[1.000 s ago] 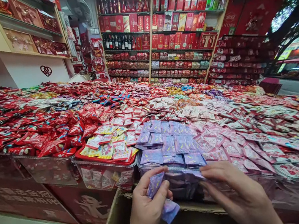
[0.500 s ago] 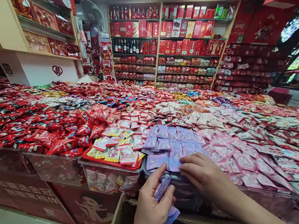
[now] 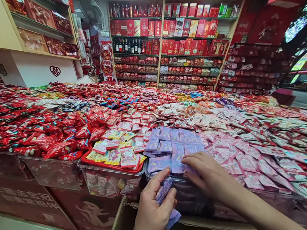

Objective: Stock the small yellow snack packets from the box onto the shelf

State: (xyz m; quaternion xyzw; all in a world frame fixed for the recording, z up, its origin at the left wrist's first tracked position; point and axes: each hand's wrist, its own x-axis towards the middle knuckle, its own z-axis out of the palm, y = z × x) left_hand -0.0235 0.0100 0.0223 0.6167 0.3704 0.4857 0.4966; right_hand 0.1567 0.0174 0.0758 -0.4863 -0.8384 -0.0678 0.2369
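Observation:
My left hand [image 3: 156,207] is closed round a few purple candy packets [image 3: 172,220], which stick out above and below the thumb. It hangs over an open cardboard box [image 3: 117,228]. My right hand [image 3: 203,169] has its fingers bent over a purple packet at the front edge of a clear bin, the thumb hidden beneath. Beside its fingertips, purple candy packets [image 3: 162,163] lie flat in overlapping rows on top of the bin.
Left of the purple rows stands a clear bin with a red tray [image 3: 85,158] of yellow and pink packets. Pink packets [image 3: 247,164] spread to the right, and red packets [image 3: 56,138] are heaped at the left. Shelves of boxes and bottles [image 3: 157,51] line the back wall.
My right hand has shifted slightly, and a purple packet now shows under its fingers at the bin's front edge. My left hand keeps its packets. The view has tilted a little.

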